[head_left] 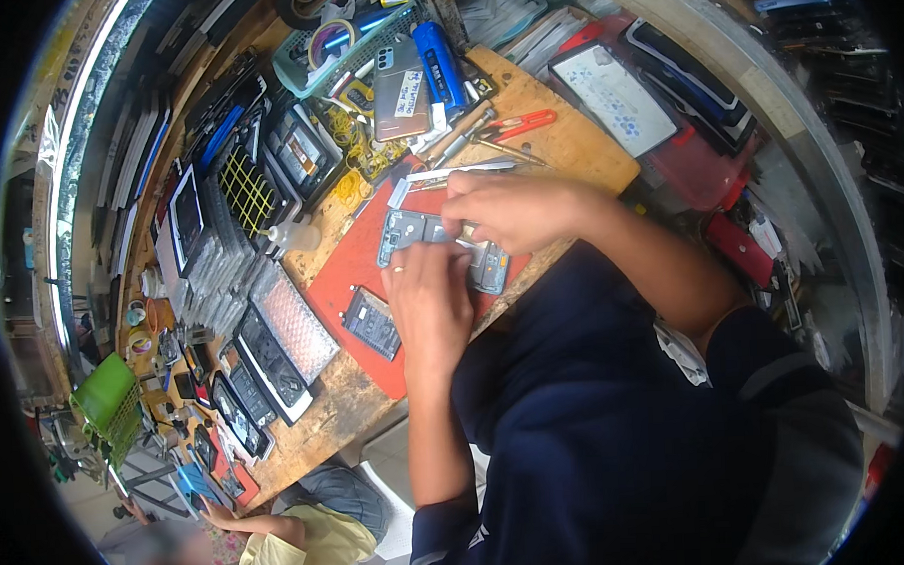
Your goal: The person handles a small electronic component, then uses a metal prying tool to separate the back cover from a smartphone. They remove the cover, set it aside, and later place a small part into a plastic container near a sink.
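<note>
An opened grey phone (400, 228) lies on a red mat (337, 277) at the middle of the bench. My left hand (428, 293) rests on its lower left part with fingers curled, gripping it. My right hand (509, 206) is over the phone's middle with fingertips pinched down at its inside; what is between them is hidden. A dark phone part (372, 325) lies on the mat left of my left hand. Slim tools (497, 156) and red-handled pliers (521, 121) lie beyond my right hand.
A small bottle (293, 235), teal basket (310, 73), blue cylinder (436, 59) and several devices surround the mat on the wooden bench (308, 427). A tablet (610, 98) is at back right. A person (302, 557) in yellow works at lower left.
</note>
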